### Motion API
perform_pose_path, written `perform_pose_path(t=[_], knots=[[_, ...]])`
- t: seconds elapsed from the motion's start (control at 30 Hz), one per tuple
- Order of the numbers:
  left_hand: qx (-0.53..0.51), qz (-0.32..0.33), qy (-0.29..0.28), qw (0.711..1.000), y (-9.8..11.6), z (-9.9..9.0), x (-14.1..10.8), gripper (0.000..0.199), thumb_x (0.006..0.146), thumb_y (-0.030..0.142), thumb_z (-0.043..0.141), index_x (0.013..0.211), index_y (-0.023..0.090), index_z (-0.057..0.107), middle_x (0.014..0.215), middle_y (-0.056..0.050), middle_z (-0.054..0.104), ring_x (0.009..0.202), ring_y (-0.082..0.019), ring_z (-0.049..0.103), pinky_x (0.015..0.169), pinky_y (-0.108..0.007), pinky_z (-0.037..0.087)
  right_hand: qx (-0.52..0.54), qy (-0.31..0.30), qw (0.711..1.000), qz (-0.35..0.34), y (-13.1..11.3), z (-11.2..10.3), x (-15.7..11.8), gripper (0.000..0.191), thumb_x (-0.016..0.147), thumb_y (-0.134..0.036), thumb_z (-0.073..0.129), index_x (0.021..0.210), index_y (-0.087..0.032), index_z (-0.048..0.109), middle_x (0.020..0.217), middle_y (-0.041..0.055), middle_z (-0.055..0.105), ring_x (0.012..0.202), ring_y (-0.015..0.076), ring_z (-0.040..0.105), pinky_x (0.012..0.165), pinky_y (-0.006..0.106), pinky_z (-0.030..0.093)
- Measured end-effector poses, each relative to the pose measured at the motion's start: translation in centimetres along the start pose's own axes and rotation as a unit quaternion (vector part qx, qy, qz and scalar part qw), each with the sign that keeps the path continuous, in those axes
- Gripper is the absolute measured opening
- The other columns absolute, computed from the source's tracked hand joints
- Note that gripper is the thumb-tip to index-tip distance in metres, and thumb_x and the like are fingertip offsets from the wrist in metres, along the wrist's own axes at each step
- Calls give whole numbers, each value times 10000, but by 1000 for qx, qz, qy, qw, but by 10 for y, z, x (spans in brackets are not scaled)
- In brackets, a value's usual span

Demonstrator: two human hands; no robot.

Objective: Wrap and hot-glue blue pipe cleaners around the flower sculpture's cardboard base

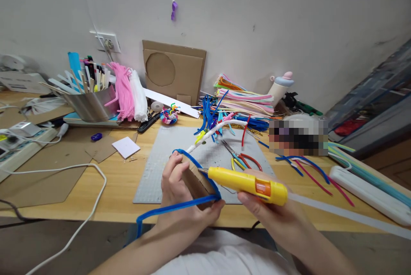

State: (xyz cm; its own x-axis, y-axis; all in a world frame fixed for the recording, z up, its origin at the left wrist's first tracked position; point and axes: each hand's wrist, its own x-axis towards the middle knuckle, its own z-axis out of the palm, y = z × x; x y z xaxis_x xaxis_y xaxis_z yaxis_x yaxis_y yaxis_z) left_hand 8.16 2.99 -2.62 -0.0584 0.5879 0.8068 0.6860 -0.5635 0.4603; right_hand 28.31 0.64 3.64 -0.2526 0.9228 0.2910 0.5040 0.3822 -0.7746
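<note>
My left hand (178, 189) is closed around a curved cardboard piece (195, 181) edged with a blue pipe cleaner (180, 208), whose loose end trails to the left over my wrist. From the cardboard's far end rises a bent white stem (221, 126) with small yellow, pink and red pieces along it. My right hand (266, 211) grips a yellow hot glue gun (244, 181) with a clear glue stick (346, 211) out of its back. The gun's nozzle meets or nearly meets the cardboard beside the blue edging; contact is hard to tell.
A grey cutting mat (154, 168) lies beneath, with red-handled scissors (250, 161) and yellow-handled pliers (236, 164) on it. Bundles of pipe cleaners (245, 102), a metal container of sticks (93, 104) and a cardboard panel (189, 69) stand behind. A white cable (104, 181) crosses the left side.
</note>
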Motion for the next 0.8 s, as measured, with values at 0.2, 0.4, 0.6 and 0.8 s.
perform_pose_path(t=[0.2, 0.4, 0.6, 0.8], knots=[[8, 6, 2, 1000, 0, 0, 1, 976, 549, 482, 831, 1346, 216, 335, 1345, -166, 439, 1344, -384, 440, 1066, -588, 418, 6, -4, 1000, 12, 2, 0, -2, 206, 938, -413, 602, 805, -262, 641, 712, 12, 628, 630, 195, 575, 555, 294, 455], [11, 2, -6, 1000, -2, -1, 1, 989, 532, 465, 833, 1348, 239, 323, 1356, -154, 433, 1347, -374, 441, 1064, -585, 423, -2, 8, 1000, 4, 3, -2, -2, 231, 920, -410, 626, 735, -271, 627, 683, 15, 625, 603, 202, 564, 531, 303, 430], [6, -18, -6, 1000, 2, -2, 1, 950, 568, 489, 820, 1337, 227, 326, 1361, -162, 433, 1357, -379, 434, 1065, -589, 427, 18, 11, 1000, 9, 3, -2, -5, 220, 912, -417, 634, 740, -281, 652, 675, 18, 636, 629, 219, 587, 556, 308, 462], [-8, -9, -2, 1000, -3, -1, 1, 963, 548, 441, 838, 1342, 229, 334, 1358, -161, 430, 1351, -373, 426, 1086, -609, 393, 23, 16, 1000, 8, 7, -2, -10, 195, 899, -376, 652, 725, -289, 664, 677, 18, 642, 634, 221, 597, 571, 309, 486]])
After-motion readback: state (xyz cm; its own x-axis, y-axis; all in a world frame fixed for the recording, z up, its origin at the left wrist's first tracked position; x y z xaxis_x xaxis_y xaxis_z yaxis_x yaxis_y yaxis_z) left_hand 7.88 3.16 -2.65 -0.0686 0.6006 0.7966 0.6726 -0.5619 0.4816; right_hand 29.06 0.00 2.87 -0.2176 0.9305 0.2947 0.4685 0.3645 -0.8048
